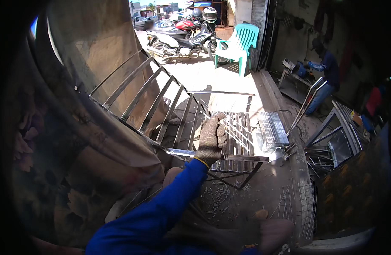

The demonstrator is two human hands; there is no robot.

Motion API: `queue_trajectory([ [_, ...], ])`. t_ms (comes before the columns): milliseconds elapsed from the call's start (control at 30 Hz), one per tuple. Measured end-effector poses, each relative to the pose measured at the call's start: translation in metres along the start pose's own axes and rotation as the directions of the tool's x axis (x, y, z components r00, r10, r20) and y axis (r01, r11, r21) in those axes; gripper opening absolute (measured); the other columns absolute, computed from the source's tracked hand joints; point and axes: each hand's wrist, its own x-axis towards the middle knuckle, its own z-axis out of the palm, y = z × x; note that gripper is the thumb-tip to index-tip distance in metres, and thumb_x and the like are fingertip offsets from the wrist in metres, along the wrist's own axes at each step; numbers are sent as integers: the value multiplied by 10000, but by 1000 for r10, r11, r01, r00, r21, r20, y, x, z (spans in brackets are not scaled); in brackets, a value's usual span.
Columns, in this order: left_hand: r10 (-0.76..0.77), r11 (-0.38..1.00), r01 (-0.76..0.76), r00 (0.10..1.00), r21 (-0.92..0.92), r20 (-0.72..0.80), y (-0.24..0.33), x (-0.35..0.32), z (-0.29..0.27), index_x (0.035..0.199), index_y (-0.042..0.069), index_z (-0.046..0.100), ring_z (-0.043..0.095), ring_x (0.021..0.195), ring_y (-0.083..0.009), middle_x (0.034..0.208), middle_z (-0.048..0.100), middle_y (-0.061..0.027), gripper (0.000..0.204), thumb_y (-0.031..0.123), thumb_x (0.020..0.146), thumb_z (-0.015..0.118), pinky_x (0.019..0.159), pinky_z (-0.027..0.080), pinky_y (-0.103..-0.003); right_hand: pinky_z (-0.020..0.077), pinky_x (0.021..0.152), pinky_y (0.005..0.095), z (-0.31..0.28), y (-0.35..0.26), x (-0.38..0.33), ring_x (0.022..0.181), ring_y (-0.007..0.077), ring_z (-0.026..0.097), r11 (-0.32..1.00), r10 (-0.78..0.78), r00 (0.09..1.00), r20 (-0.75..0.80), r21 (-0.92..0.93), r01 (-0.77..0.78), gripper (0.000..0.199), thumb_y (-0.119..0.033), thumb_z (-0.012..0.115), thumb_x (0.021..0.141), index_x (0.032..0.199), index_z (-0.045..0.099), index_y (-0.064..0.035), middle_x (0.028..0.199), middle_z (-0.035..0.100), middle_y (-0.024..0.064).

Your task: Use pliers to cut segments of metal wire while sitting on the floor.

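Observation:
My left hand (212,138), in a grey-brown work glove with a yellow cuff, is above a metal chair frame (178,151). Its fingers are curled, and several thin metal rods (240,138) stick out past them on both sides. The frame has a tall slatted back leaning to the left and a slatted seat below the hand. Low in the picture, my right hand (249,225) is in deep shadow, with a bit of blue sleeve below it. Its fingers cannot be made out.
Cut rod pieces (219,197) litter the floor. A wire grid box (273,129) stands right of the frame. A green plastic chair (240,46) and motorcycles (182,40) are outside. Another person (325,72) works at a bench. A cloth curtain (93,55) hangs at left.

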Motion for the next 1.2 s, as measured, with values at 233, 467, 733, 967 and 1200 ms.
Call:
queue_trajectory([
  [233,55,998,-58,952,-1,-301,-17,14,-41,1013,128,609,488,506,-84,658,527,39,318,405,1069,464,424,396,-233,506,783,509,-5,25,60,922,447,667,836,183,982,35,521,-174,400,-408,557,998,1076,690,-38,967,695,234],
  [467,53,984,14,931,178,-361,-16,23,-23,946,111,612,523,519,-113,663,553,28,340,407,1061,490,462,443,-275,508,835,509,50,29,54,1007,445,655,862,104,969,224,466,-200,413,-402,525,1009,1094,699,-36,1067,682,257],
  [733,696,164,-93,717,982,-48,-30,32,-3,1055,-2,596,561,962,-326,1022,583,-182,327,272,1078,419,871,441,-426,526,845,469,43,18,63,1022,427,669,738,109,994,6,669,-85,377,-351,531,1018,1133,700,-34,1067,690,247],
  [967,653,-238,-164,703,957,282,-24,28,-4,1138,-3,568,557,910,-402,1034,584,-202,239,177,982,592,860,463,-463,529,824,445,23,4,69,977,416,687,704,130,983,127,687,-182,383,-373,569,1000,1117,705,-35,1032,706,228],
  [1200,621,-19,33,783,999,-14,-26,39,-28,1186,-21,566,586,972,-421,1055,595,-244,275,178,1039,446,883,466,-490,518,730,401,28,8,65,817,308,700,700,169,981,-92,713,-54,263,-258,627,980,1033,702,-11,881,703,186],
])
